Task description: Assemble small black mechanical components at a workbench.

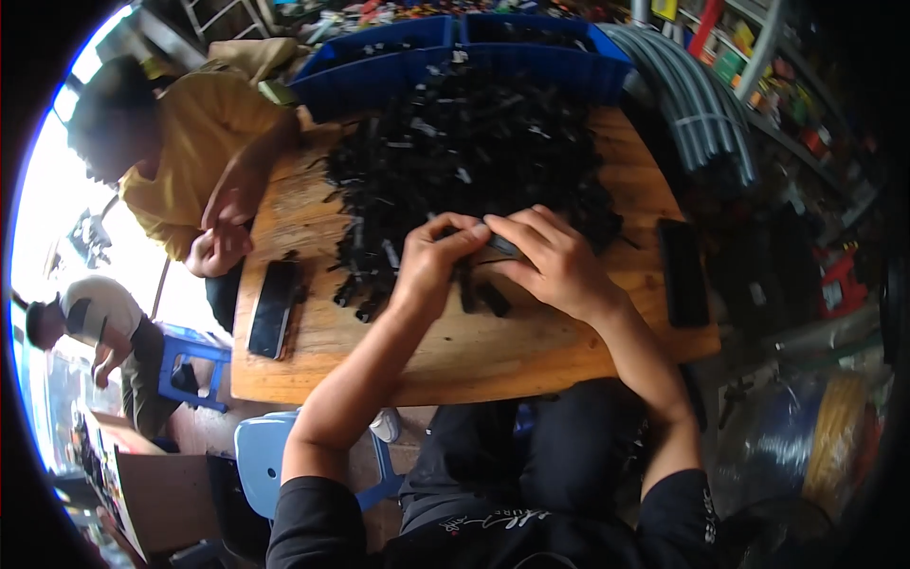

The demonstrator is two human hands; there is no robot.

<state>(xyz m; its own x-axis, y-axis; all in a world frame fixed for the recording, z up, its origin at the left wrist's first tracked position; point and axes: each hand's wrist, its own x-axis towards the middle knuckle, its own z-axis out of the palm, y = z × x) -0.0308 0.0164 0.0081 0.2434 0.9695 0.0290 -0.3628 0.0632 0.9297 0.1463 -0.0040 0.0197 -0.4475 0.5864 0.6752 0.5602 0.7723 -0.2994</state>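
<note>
Small black part (502,245) sits above the counter (502,356), between both hands. At left lies a dark phone (272,308); the left hand (438,254) has its grip pinched at the part; a black heap (474,152) spreads far; white shirt lettering (502,521) shows near; the right hand's (552,261) grip clasps the part; a black slab (682,273) lies right.

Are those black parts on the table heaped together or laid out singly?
Mostly heaped: the black parts overlap in a dense, jumbled mass on the wooden table.

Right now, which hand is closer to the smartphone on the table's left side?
Left. The left hand is right of the smartphone; the right hand is farther off on that same side.
</note>
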